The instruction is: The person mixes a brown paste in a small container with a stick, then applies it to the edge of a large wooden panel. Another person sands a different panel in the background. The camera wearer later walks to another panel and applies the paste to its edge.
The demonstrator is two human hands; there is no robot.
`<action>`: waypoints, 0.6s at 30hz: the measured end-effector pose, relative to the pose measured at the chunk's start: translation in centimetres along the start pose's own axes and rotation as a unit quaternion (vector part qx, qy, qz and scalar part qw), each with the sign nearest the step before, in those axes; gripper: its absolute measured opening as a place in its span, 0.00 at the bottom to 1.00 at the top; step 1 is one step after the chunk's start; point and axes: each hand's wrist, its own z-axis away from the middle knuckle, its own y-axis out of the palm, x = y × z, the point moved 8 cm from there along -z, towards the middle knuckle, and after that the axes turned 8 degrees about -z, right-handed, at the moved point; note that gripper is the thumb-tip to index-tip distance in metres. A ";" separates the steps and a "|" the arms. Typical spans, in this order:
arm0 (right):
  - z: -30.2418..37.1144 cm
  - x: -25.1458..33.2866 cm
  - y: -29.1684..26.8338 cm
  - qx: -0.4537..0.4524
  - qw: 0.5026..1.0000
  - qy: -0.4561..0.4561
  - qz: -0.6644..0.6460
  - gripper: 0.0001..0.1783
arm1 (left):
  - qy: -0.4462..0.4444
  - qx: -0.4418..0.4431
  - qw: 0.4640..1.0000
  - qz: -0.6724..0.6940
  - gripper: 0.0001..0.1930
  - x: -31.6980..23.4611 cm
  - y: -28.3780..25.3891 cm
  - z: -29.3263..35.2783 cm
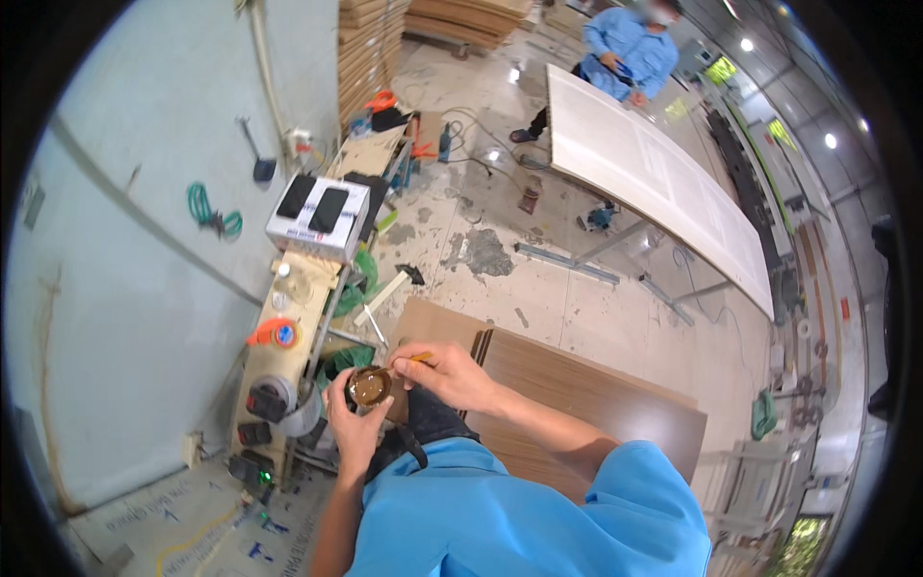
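Note:
Near the middle of the head view, my left hand [352, 429] is wrapped round a small round cup [370, 387] of glossy brown liquid. My right hand [444, 375] pinches a thin stick with a yellowish-brown handle [415, 359], whose lower end reaches the cup's rim. Whether it is a brush or a plain stirring stick I cannot make out. Below my hands and to the right lies a stack of brown wood-grain boards [586, 385].
A narrow bench [258, 370] along the left wall holds an orange tape dispenser [274, 334], battery packs [264, 402] and a white box [319, 221] with two phones. A hammer [389, 288] lies beyond. A co-worker [630, 53] stands behind a long white panel [654, 163].

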 end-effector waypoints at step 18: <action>2.1 -0.1 -2.4 -0.023 0.998 0.020 0.059 0.15 | 0.038 0.069 0.997 0.018 0.38 -1.9 2.7 -1.8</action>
